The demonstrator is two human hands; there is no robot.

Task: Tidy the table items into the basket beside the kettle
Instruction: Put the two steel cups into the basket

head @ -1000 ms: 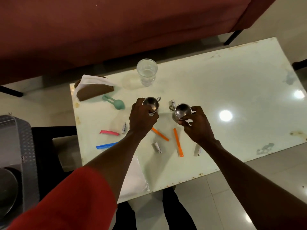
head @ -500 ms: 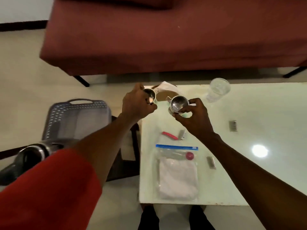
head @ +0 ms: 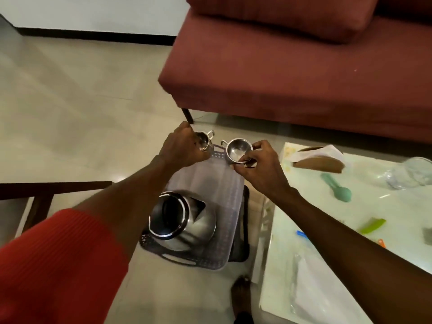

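My left hand (head: pixel 184 146) grips a small steel cup (head: pixel 204 139) by its side. My right hand (head: pixel 259 167) pinches the rim of a second steel cup (head: pixel 236 150). Both cups hang above the far end of a grey perforated basket (head: pixel 210 183) that sits on the floor. A steel kettle (head: pixel 180 218) lies in the basket's near end. On the white table (head: pixel 327 230) at the right lie a teal spoon (head: pixel 336 188), a green clip (head: pixel 371 226), a blue clip (head: pixel 301 234), a tissue holder (head: pixel 318 159) and a drinking glass (head: pixel 411 176).
A dark red sofa (head: pixel 292 66) fills the upper right, one leg close to the basket's far end. A dark wooden frame (head: pixel 46 190) stands at the left. A plastic bag (head: pixel 313 288) lies on the table's near corner. My foot (head: pixel 242 298) is beside the table.
Both hands have carried the cups leftward off the table and now hold them over the basket. My view has swung left, so the kettle and basket sit below my arms.
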